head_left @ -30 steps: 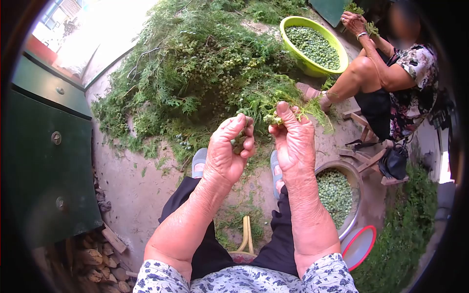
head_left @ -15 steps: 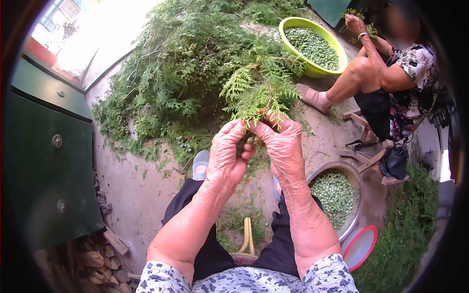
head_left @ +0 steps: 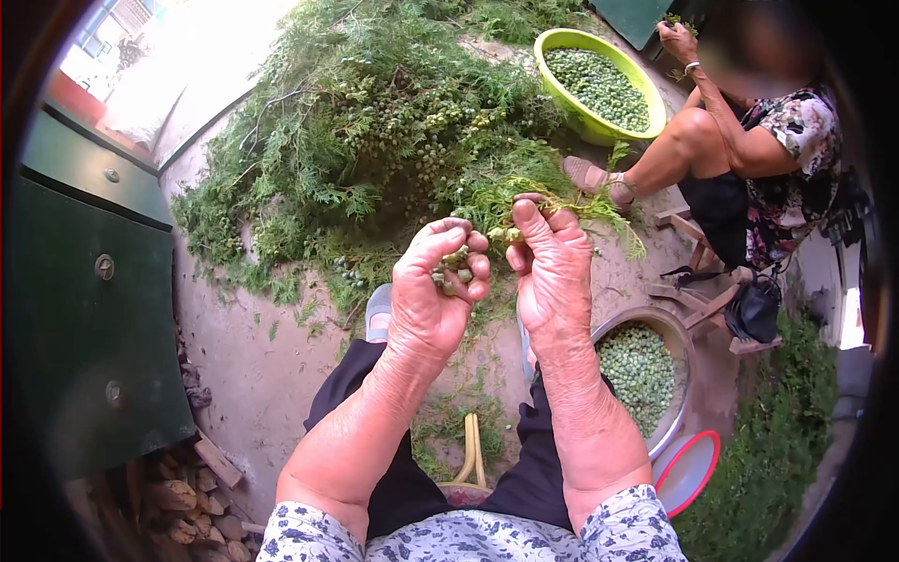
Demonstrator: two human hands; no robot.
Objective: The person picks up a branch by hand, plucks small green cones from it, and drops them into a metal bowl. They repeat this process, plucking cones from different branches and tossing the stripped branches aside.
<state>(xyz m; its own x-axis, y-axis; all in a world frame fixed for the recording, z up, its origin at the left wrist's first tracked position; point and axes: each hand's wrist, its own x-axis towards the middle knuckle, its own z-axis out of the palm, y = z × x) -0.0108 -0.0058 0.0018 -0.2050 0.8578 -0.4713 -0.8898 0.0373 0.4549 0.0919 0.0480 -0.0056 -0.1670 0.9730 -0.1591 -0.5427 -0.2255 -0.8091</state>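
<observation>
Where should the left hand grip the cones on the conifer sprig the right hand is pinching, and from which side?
Pinch the pale green cones from the left: they poke out of the right hand toward the left hand, while the sprig's leafy fronds trail off to the right. Thumb and forefinger would probably suit best, since the left hand's curled fingers hold other cones.

berries (head_left: 450, 286) in left hand (head_left: 426, 302): partly hidden | co-worker's head (head_left: 763, 47): blurred | firewood (head_left: 183, 497): cut off below
</observation>
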